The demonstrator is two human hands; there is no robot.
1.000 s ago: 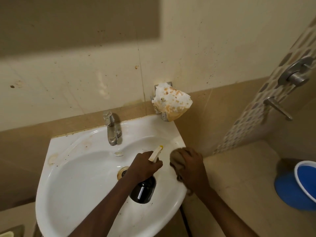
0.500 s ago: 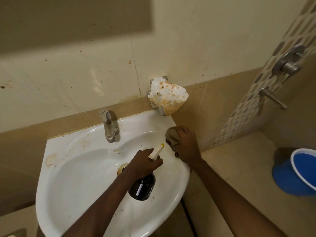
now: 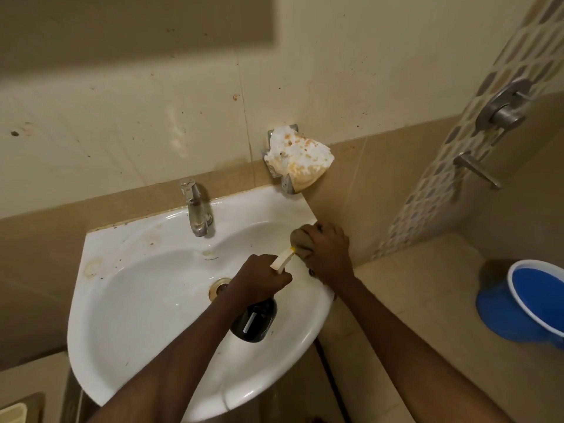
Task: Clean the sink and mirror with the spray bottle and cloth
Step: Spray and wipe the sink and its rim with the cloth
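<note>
A white corner sink (image 3: 131, 300) with brown stains on its left rim fills the lower middle. My left hand (image 3: 259, 277) grips a dark spray bottle (image 3: 254, 323) over the basin, its pale nozzle (image 3: 283, 261) pointing right toward the cloth. My right hand (image 3: 329, 254) presses a bunched brown cloth (image 3: 300, 242) onto the sink's right rim, close to the back corner. A metal tap (image 3: 197, 209) stands at the back of the sink. The dark band at the upper left (image 3: 137, 22) may be the mirror's lower edge; I cannot tell.
A stained white soap dish (image 3: 297, 160) hangs on the wall just behind the sink's right corner. Shower fittings (image 3: 503, 111) jut from the right wall. A blue bucket with a white rim (image 3: 531, 300) stands on the floor at right. The drain (image 3: 218, 286) is in mid-basin.
My right hand with the cloth has slid along the right rim toward the back corner. My left hand keeps the bottle over the basin, the nozzle now close to the cloth.
</note>
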